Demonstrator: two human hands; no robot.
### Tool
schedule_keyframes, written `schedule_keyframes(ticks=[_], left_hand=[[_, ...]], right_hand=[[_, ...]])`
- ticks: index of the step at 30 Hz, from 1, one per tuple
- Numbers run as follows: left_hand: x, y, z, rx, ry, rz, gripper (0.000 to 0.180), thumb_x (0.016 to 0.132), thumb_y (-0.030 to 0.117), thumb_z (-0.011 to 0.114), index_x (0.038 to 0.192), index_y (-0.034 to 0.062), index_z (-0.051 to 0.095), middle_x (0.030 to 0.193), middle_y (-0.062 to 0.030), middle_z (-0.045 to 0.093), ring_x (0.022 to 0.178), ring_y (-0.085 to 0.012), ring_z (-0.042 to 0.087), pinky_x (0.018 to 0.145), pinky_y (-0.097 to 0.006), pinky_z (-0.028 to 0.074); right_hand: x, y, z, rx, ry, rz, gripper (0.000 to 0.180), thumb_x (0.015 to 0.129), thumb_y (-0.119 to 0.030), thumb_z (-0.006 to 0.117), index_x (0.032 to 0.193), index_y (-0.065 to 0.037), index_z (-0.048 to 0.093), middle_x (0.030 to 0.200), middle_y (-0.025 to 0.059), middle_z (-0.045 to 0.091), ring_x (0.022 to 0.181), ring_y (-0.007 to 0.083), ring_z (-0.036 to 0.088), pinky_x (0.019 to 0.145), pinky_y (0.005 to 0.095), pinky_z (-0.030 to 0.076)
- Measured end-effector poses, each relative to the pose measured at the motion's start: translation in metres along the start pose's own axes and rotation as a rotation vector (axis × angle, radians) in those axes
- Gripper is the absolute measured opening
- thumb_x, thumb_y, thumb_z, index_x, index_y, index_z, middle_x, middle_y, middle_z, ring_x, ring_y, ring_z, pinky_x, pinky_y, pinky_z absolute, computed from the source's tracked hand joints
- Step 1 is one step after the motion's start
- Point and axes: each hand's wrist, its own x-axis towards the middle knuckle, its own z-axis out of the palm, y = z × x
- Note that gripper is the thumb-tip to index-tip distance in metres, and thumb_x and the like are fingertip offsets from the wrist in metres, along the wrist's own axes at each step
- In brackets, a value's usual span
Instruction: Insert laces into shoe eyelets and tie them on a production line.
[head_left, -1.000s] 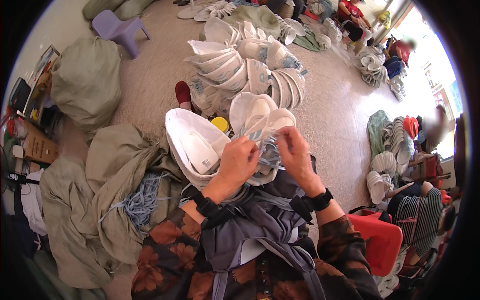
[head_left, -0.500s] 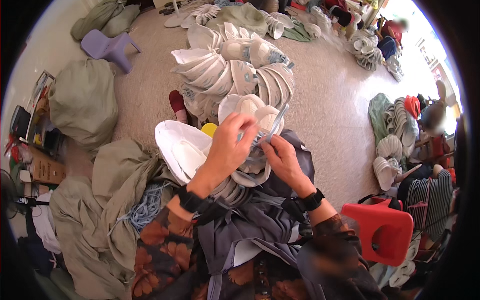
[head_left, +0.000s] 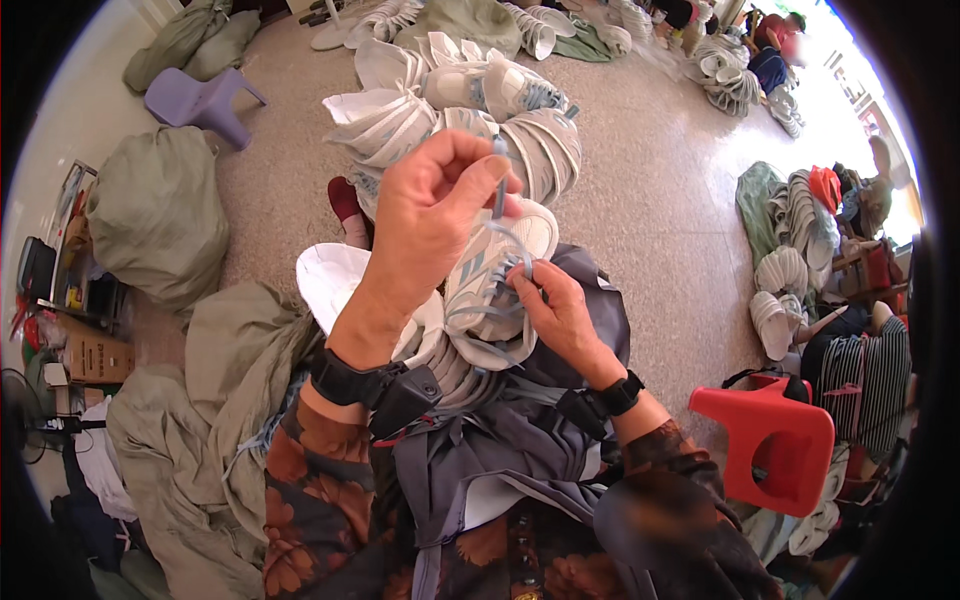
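Note:
On my lap lies a light grey and white shoe upper [head_left: 462, 308], partly laced with a flat blue-grey shoelace [head_left: 500, 205]. My left hand [head_left: 432, 215] is raised above it, closed in a pinch on the shoelace, which runs from the fingers down to the eyelets. Low beside the eyelets, my right hand [head_left: 558, 308] pinches the lace where it meets the upper. A stack of similar uppers [head_left: 425, 335] sits under and beside the worked one, and a white one [head_left: 328, 275] lies open to the left, partly behind my left forearm.
Ahead on the floor is a curved pile of nested shoe uppers [head_left: 470, 115]. Cloth sacks [head_left: 160, 215] and a purple stool [head_left: 200, 105] stand left; green-grey cloth [head_left: 190, 450] is heaped nearby. A red stool [head_left: 770, 440] is at right. Another person [head_left: 780, 50] sits far right.
My left hand has moved up and away from the eyelets with the lace pinched in it, stretching it upward. My right hand stays low by the upper. The whole view has shifted slightly.

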Motion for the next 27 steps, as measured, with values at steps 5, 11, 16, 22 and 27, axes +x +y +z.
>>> schedule_keyframes(ticks=[5, 11, 16, 22, 27], left_hand=[[-0.02, -0.021, -0.006, 0.591, -0.035, 0.135, 0.02, 0.093, 0.009, 0.069, 0.111, 0.0015, 0.062, 0.104, -0.0079, 0.068, 0.091, -0.0174, 0.064, 0.082, -0.032, 0.052], [-0.081, -0.084, -0.022, 0.859, -0.083, 0.07, 0.018, 0.087, 0.005, 0.068, 0.104, -0.0007, 0.064, 0.097, -0.0148, 0.063, 0.091, -0.0306, 0.064, 0.083, -0.037, 0.051], [-0.083, -0.101, -0.021, 0.836, -0.098, -0.043, 0.015, 0.086, 0.006, 0.067, 0.1, -0.0008, 0.066, 0.098, -0.0153, 0.064, 0.092, -0.0313, 0.065, 0.083, -0.038, 0.052], [-0.087, -0.094, -0.018, 0.809, -0.108, 0.053, 0.017, 0.083, 0.006, 0.07, 0.099, 0.0017, 0.065, 0.097, -0.0156, 0.064, 0.091, -0.0361, 0.063, 0.081, -0.043, 0.05], [-0.091, -0.081, -0.005, 0.993, -0.175, 0.222, 0.031, 0.08, 0.008, 0.074, 0.11, 0.0061, 0.065, 0.109, -0.0117, 0.062, 0.104, -0.0332, 0.06, 0.098, -0.047, 0.045]], right_hand=[[-0.005, 0.013, 0.0, 0.188, -0.013, 0.106, 0.013, 0.1, -0.01, 0.06, 0.096, 0.002, 0.065, 0.085, 0.0077, 0.065, 0.078, 0.0151, 0.061, 0.071, 0.0284, 0.048], [0.008, -0.031, -0.043, 0.519, 0.052, 0.155, 0.018, 0.105, -0.012, 0.055, 0.102, 0.002, 0.065, 0.088, 0.0029, 0.066, 0.084, 0.0119, 0.062, 0.08, 0.0265, 0.051], [0.004, -0.063, -0.102, 0.53, 0.212, 0.128, 0.023, 0.107, -0.017, 0.05, 0.106, 0.001, 0.064, 0.081, 0.0036, 0.062, 0.072, 0.0117, 0.058, 0.068, 0.0253, 0.048], [-0.028, -0.068, -0.174, 0.267, 0.331, 0.261, 0.023, 0.107, -0.02, 0.052, 0.107, 0.0, 0.065, 0.078, 0.002, 0.061, 0.063, 0.0102, 0.055, 0.057, 0.0238, 0.043], [-0.068, -0.025, -0.181, -0.802, -0.092, -0.007, 0.022, 0.088, -0.006, 0.067, 0.108, 0.0, 0.066, 0.097, 0.0164, 0.067, 0.087, 0.031, 0.066, 0.076, 0.037, 0.052]])
